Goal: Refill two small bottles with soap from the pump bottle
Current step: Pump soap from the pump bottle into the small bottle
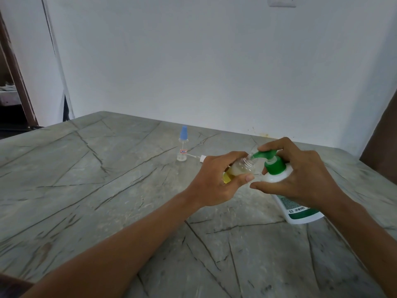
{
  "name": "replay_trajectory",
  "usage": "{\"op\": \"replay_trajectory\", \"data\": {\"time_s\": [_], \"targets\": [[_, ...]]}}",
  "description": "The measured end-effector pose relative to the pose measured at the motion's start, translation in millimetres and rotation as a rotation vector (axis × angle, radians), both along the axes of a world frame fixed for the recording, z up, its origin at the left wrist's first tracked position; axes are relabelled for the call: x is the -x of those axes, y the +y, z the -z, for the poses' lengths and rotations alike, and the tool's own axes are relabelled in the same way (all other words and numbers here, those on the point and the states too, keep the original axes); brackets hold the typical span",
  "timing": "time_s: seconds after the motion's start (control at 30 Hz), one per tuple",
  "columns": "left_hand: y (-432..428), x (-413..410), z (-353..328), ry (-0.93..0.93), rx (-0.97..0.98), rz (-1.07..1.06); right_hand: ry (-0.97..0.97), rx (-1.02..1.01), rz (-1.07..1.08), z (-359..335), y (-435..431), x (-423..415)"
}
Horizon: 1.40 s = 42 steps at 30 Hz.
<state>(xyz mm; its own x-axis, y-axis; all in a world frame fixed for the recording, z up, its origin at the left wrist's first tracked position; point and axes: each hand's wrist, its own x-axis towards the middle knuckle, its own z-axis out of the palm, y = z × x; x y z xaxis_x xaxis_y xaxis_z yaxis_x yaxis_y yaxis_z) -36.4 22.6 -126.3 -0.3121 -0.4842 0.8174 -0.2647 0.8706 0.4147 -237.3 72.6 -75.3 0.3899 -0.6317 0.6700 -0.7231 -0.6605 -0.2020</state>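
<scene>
Over the grey marble table (107,190), both hands met at the pump bottle's spout.

From the head camera, the left hand (217,181) gripped a small clear bottle (240,168), tilted, its open neck touching the green nozzle. The right hand (300,175) wrapped the white pump bottle (300,214), forefinger on the pump head. A second small bottle (183,145) with a blue cap stood upright farther back, a loose white cap (202,159) beside it.
</scene>
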Motion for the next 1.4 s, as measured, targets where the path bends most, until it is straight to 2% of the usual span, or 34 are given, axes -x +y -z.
{"op": "replay_trajectory", "data": {"time_s": [0.3,0.6,0.77,1.1,1.4], "targets": [[-2.9,-2.3,0.8,0.030,-0.021,-0.002,0.073,-0.011,-0.005,-0.7,0.6,0.1],[0.0,1.4,-0.2,0.012,0.018,0.035,-0.021,0.063,-0.029,3.5,-1.0,1.8],[-0.8,0.2,0.4,-0.027,0.034,0.028,-0.015,0.039,-0.031,1.0,-0.5,-1.6],[-0.4,-1.0,-0.3,0.057,-0.023,0.014,0.066,0.000,-0.015,-1.2,0.9,-1.0],[2.8,1.9,-0.6,0.061,-0.037,0.023,0.000,0.015,-0.012,-0.8,-1.6,0.0]]}}
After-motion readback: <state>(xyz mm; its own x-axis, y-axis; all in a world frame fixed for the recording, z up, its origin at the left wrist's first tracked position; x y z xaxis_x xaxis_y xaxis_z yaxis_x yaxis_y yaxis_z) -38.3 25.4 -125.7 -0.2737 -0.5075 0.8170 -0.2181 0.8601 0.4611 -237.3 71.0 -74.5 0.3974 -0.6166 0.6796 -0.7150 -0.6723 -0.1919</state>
